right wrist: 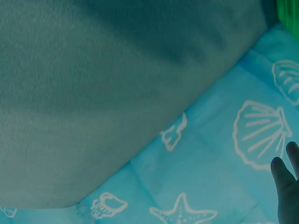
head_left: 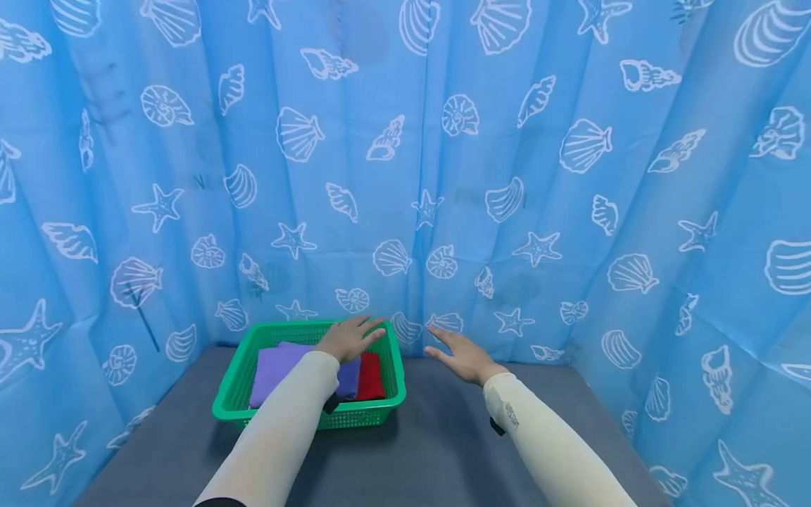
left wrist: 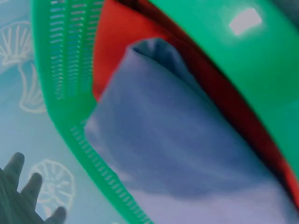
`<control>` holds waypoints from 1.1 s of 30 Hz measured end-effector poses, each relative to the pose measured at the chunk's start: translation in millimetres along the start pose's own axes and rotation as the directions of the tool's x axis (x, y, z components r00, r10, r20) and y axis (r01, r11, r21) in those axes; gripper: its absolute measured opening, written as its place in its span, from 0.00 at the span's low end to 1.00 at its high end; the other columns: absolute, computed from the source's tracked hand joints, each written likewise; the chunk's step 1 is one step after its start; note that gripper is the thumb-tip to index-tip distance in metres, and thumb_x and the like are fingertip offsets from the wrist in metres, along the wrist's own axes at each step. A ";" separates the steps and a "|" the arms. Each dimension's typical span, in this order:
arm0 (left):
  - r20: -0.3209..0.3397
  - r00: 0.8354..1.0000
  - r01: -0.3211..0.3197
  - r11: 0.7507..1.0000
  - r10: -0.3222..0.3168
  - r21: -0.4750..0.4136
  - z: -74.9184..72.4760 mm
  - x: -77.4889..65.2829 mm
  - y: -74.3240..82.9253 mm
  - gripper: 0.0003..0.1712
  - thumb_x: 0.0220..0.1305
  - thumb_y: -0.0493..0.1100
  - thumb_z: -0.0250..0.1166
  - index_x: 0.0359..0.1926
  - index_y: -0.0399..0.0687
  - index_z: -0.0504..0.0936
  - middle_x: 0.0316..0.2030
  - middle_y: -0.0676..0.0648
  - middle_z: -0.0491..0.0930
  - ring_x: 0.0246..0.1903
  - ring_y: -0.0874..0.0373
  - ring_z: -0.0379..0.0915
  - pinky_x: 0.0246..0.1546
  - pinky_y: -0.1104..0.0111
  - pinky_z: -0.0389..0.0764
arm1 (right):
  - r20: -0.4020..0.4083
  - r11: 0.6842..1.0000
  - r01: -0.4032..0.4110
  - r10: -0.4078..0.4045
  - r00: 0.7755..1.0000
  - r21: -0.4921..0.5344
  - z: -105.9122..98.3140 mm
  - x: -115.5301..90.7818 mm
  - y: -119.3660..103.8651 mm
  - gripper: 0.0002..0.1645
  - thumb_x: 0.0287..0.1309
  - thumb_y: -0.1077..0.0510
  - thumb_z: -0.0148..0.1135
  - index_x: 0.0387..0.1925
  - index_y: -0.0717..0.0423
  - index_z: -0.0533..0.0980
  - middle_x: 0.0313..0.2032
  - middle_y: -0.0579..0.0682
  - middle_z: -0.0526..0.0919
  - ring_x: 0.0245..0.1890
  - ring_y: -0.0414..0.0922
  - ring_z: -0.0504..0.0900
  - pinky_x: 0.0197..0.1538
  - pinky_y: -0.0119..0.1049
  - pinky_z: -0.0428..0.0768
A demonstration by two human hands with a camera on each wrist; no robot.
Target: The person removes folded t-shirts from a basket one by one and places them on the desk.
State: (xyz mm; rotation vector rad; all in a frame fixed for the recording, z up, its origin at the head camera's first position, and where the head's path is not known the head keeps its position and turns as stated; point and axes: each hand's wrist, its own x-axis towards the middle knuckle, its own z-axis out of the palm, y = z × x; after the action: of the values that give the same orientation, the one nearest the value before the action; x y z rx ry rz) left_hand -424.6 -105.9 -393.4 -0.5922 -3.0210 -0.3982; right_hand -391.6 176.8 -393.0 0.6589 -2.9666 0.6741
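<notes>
Head view: my left hand [head_left: 348, 340] hovers over the right part of a green plastic basket [head_left: 380, 405], its fingers straight and spread. The basket, with perforated walls, stands on the left part of the grey table [head_left: 431, 443]. Within it lie a folded purple cloth [head_left: 277, 377], partly hidden by my forearm, and a red cloth [head_left: 371, 380] at the right end. My right hand [head_left: 465, 358] is held above the table to the right of the basket and apart from it, fingers extended, thumb apart from them. Pale sleeves [head_left: 281, 429] cover both forearms, and a small black object [head_left: 497, 426] shows beneath each wrist. A blue curtain [head_left: 393, 183], printed with white shells and starfish, hangs behind.

Left wrist view: the purple cloth fills the centre, slightly blurred, bluish above and paler towards the lower edge. It overlaps the red cloth, which shows along its upper and right sides. My separated fingers enter at the lower left, against the curtain outside the basket's rim.

Right wrist view: the table, partly shadowed, meets the curtain along a diagonal. Two of my fingertips, parted, appear at the lower right; a corner of the basket occupies the upper right.
</notes>
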 end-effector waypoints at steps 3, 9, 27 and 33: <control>0.001 0.998 0.059 0.998 -0.059 -0.022 1.2 -5.3 -8.4 0.36 0.73 0.70 0.34 0.76 0.67 0.55 0.76 0.44 0.52 0.73 0.40 0.51 0.67 0.37 0.55 | 0.023 1.000 -0.003 0.003 1.000 0.008 7.2 1.6 -3.8 0.44 0.68 0.27 0.40 0.77 0.43 0.53 0.75 0.54 0.57 0.74 0.59 0.56 0.71 0.63 0.55; -0.022 0.993 0.113 0.992 -0.115 -0.062 3.6 -8.9 -28.9 0.40 0.71 0.73 0.29 0.77 0.65 0.53 0.76 0.43 0.52 0.73 0.37 0.49 0.64 0.34 0.56 | 0.010 0.998 -0.006 0.006 1.000 0.059 10.9 8.7 -11.8 0.46 0.66 0.26 0.40 0.77 0.42 0.52 0.75 0.52 0.57 0.74 0.57 0.56 0.71 0.62 0.55; -0.042 0.961 0.267 0.954 -0.274 -0.135 3.7 -49.1 -96.8 0.43 0.72 0.72 0.33 0.78 0.54 0.51 0.76 0.36 0.47 0.73 0.29 0.41 0.66 0.32 0.48 | -0.018 0.979 0.014 -0.011 1.000 0.202 42.6 29.7 -37.6 0.43 0.68 0.30 0.45 0.78 0.38 0.50 0.72 0.53 0.63 0.70 0.59 0.64 0.67 0.64 0.62; -0.030 0.937 0.336 0.921 -0.348 -0.196 12.8 -62.3 -125.1 0.45 0.71 0.73 0.33 0.79 0.53 0.47 0.76 0.33 0.40 0.70 0.23 0.41 0.62 0.29 0.51 | -0.024 0.950 0.081 -0.078 0.997 0.301 62.2 36.0 -58.0 0.41 0.69 0.35 0.49 0.77 0.38 0.50 0.69 0.60 0.68 0.68 0.60 0.68 0.65 0.64 0.65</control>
State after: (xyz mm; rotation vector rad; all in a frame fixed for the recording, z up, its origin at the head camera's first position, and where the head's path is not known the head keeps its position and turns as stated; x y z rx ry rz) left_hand -413.8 -237.3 -441.4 -0.0464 -3.0415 -0.7085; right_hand -396.6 89.1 -421.5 0.7824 -2.8322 1.1338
